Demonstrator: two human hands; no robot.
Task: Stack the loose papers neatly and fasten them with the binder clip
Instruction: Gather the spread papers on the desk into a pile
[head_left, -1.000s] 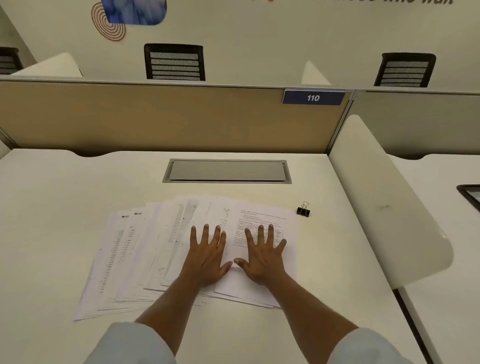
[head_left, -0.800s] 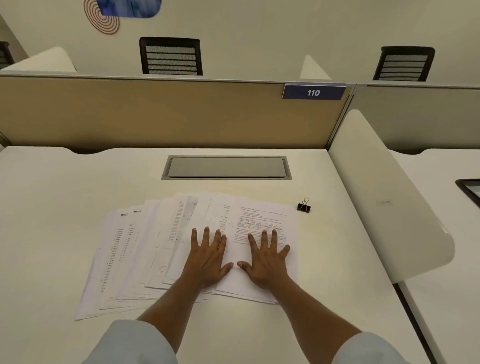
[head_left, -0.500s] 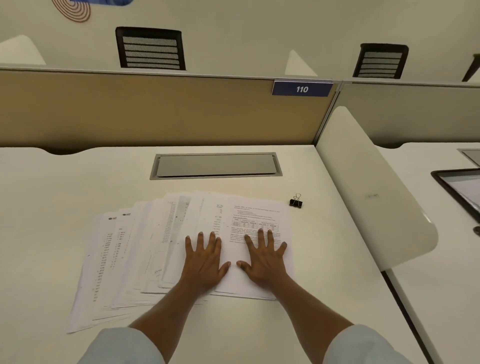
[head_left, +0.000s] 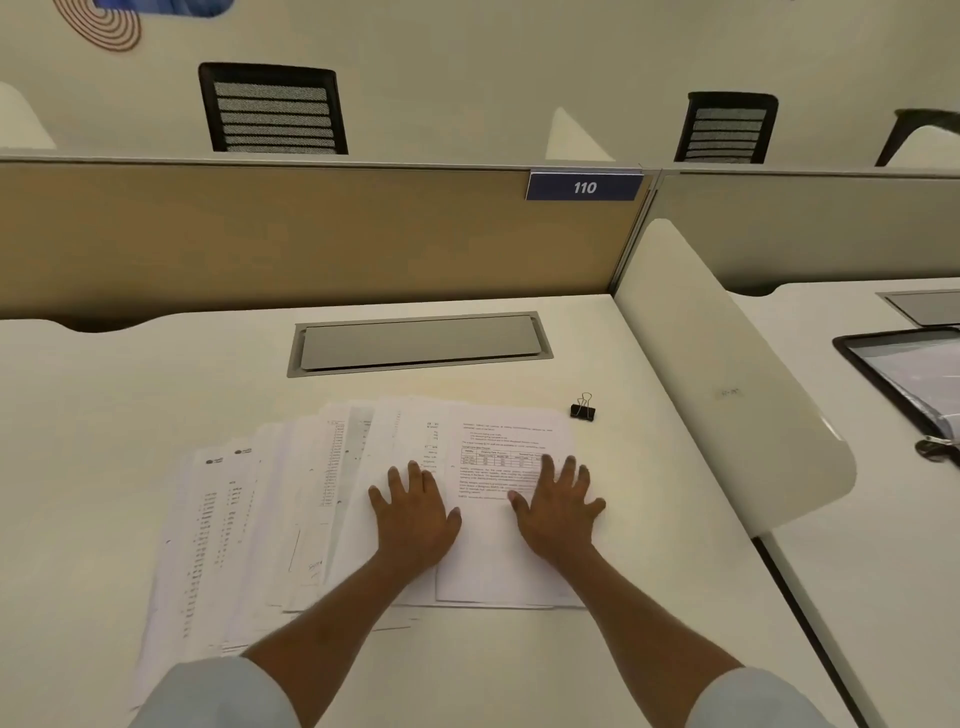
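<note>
Several loose printed papers (head_left: 270, 525) lie fanned out across the white desk (head_left: 104, 415), overlapping from left to right. My left hand (head_left: 415, 512) rests flat on the sheets near the middle, fingers spread. My right hand (head_left: 558, 512) lies flat on the topmost sheet at the right, fingers apart, holding nothing. A small black binder clip (head_left: 583, 409) with wire handles stands on the desk just beyond the papers' far right corner, apart from both hands.
A grey cable hatch (head_left: 418, 343) is set into the desk behind the papers. A tan partition (head_left: 311, 234) closes the back, and a white curved divider (head_left: 727, 374) bounds the right side. A dark tray with papers (head_left: 914, 374) lies on the neighbouring desk.
My right hand has slid right toward the edge of the top sheet, widening the gap between my hands. The camera view has drifted to the right.
</note>
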